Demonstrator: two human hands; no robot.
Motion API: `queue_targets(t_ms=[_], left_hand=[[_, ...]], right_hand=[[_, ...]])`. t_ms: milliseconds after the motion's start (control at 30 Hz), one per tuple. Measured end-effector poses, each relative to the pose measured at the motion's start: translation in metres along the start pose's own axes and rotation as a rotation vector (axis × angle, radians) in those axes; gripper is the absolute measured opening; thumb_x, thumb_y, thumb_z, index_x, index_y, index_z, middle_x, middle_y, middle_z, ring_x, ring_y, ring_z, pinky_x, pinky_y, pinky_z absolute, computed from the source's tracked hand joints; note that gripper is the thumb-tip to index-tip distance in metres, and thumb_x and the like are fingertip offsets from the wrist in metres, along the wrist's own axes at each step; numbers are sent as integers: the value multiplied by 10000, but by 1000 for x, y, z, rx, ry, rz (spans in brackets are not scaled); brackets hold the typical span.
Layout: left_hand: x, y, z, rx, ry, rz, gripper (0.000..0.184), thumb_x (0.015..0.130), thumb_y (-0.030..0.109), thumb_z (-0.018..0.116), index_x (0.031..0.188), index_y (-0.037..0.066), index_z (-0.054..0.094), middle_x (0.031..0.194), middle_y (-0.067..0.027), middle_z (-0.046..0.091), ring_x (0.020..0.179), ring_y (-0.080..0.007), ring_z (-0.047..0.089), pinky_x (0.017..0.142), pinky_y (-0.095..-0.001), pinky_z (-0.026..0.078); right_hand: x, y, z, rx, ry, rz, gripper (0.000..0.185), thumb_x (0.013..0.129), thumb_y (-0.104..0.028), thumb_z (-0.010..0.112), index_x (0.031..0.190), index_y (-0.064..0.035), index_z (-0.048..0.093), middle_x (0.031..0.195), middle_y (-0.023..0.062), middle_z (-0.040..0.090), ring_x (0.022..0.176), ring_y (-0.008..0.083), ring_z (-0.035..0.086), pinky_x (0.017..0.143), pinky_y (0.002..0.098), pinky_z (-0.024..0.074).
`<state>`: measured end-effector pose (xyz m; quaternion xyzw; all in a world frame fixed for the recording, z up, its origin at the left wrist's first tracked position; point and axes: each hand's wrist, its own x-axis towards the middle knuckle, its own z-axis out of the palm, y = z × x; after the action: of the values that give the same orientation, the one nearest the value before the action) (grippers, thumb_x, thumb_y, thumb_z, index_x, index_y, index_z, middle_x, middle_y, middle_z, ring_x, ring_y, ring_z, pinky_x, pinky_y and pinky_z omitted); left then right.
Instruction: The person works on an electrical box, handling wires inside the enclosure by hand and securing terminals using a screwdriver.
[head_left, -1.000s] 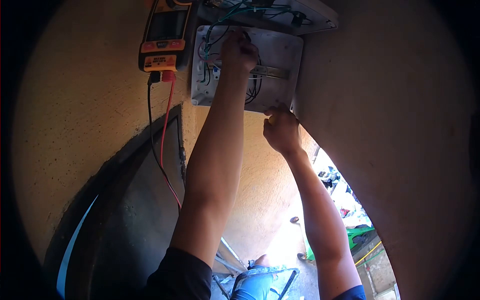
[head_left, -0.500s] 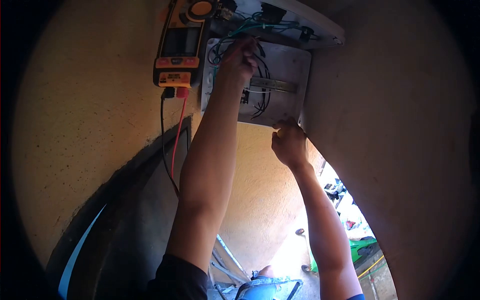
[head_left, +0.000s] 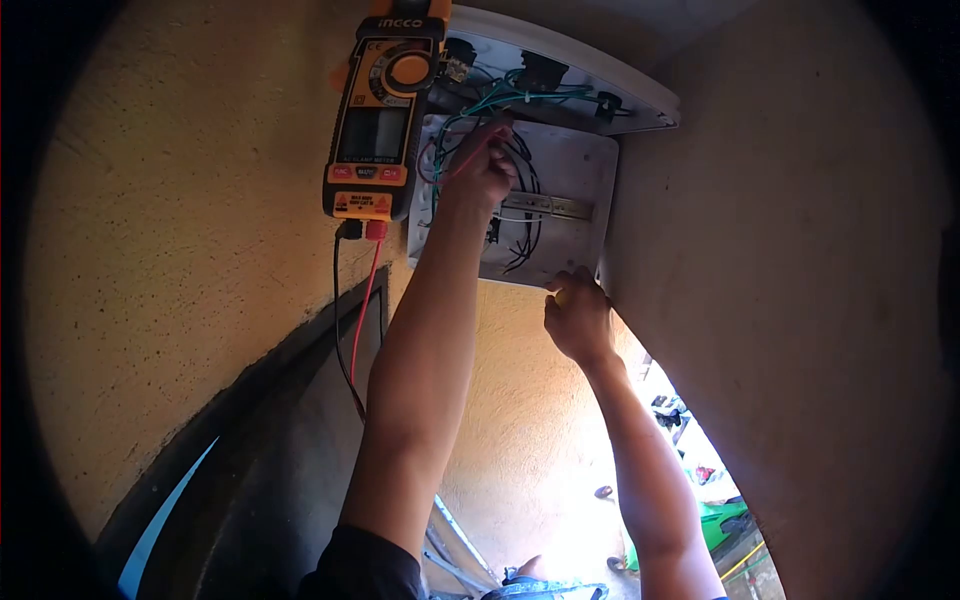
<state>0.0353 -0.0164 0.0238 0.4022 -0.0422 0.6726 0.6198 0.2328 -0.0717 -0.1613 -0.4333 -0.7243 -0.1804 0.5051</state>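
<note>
An open white electrical box [head_left: 575, 180] is on the wall, with green wires [head_left: 500, 95] along its raised cover [head_left: 560, 45] and black wires [head_left: 530, 190] inside. My left hand [head_left: 485, 165] is closed at the upper left of the box, around a thin red wire or lead; its far end is hard to make out. At the box's lower right edge, my right hand [head_left: 580, 315] is closed on a small yellow object, mostly hidden by the fingers. An orange and black clamp meter [head_left: 375, 130] hangs left of the box.
Black and red leads [head_left: 362, 330] run down from the meter. A dark door frame [head_left: 280, 350] stands at the left, a brown wall surface [head_left: 770, 250] at the right. Below are metal bars [head_left: 460, 535], a person's leg in blue and a green item [head_left: 715, 525].
The view has tilted upward, so the box, meter and hands sit lower. My left hand has moved slightly up within the box, and a red wire now shows at it. My right hand stays at the lower edge.
</note>
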Motion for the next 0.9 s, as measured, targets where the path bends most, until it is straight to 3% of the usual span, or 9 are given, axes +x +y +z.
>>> queue_targets(t_ms=[100, 233, 433, 567, 833, 900], left_hand=[[-3, 0, 9, -178, -92, -16, 63, 926, 70, 710, 879, 92, 675, 682, 31, 614, 472, -42, 477, 417, -201, 368], [6, 9, 15, -143, -99, -50, 55, 934, 63, 713, 901, 85, 675, 685, 7, 608, 472, -47, 472, 421, -200, 375], [5, 3, 16, -227, -22, 135, 116, 935, 20, 682, 911, 125, 641, 748, 16, 596, 560, -83, 521, 438, -198, 378], [8, 5, 12, -155, -68, 144, 143, 945, 16, 660, 920, 157, 646, 785, 20, 608, 606, -94, 546, 451, -197, 401], [13, 13, 26, -296, 117, 129, 136, 972, 26, 635, 862, 104, 623, 741, -18, 597, 543, -102, 513, 408, -191, 352], [14, 11, 30, -406, 156, 228, 137, 981, 35, 623, 857, 92, 636, 745, -26, 598, 554, -104, 515, 421, -188, 358]], right_hand=[[1, -1, -2, -11, -17, 14, 193, 834, -68, 657, 1017, -76, 720, 1388, 266, 595, 1137, 410, 673, 942, 476, 575], [2, -3, -5, -6, -49, 35, 196, 837, -73, 656, 1022, -77, 722, 1388, 263, 591, 1150, 401, 669, 948, 473, 574], [0, -5, -8, -13, -50, 23, 206, 837, -77, 662, 1035, -83, 716, 1338, 245, 615, 1158, 401, 665, 961, 473, 567], [0, -3, -7, 6, -30, 14, 210, 830, -55, 665, 1033, -85, 711, 1308, 246, 622, 1148, 408, 666, 954, 475, 569], [-2, -6, -11, -13, -43, -4, 199, 841, -76, 673, 1036, -71, 712, 1257, 242, 626, 1075, 408, 683, 904, 479, 583], [-4, -9, -16, -44, -87, -35, 282, 848, -73, 667, 1128, -59, 702, 1263, 240, 614, 1019, 418, 693, 881, 484, 587]])
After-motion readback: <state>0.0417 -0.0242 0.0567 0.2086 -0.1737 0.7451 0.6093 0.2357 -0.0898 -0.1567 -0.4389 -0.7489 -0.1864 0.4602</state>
